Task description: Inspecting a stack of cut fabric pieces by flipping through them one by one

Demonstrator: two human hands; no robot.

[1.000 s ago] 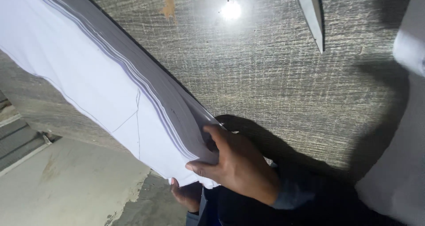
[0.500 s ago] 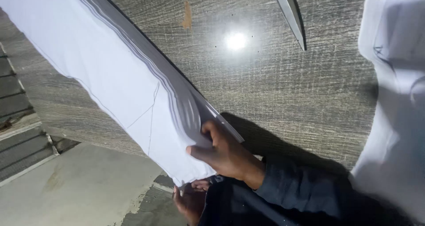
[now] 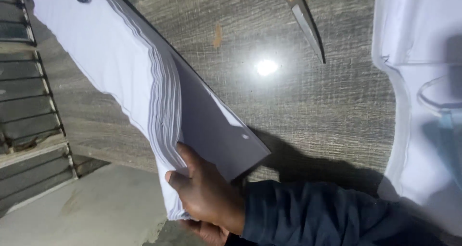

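A thick stack of white sheets [image 3: 110, 68] runs from the upper left down to the table's near edge. My right hand [image 3: 207, 193], in a dark blue sleeve, grips the stack's near end, with the thumb pressed between layers. The upper layers [image 3: 216, 125] stand fanned away from the rest, and their shaded side shows. Under the stack's end, only the fingers of my left hand [image 3: 209, 232] show below the right hand. Its grip is hidden.
The wood-grain table [image 3: 298, 111] carries a pair of scissors [image 3: 305, 22] at the top, blade pointing towards me. A large white cloth [image 3: 418, 82] covers the right side. Beyond the table's left edge lie a concrete floor [image 3: 96, 202] and steps [image 3: 24, 106].
The upper layers have fanned away from the rest of the stack. My right thumb has slipped in between the layers. The view has shifted, so the scissors and the white cloth show more.
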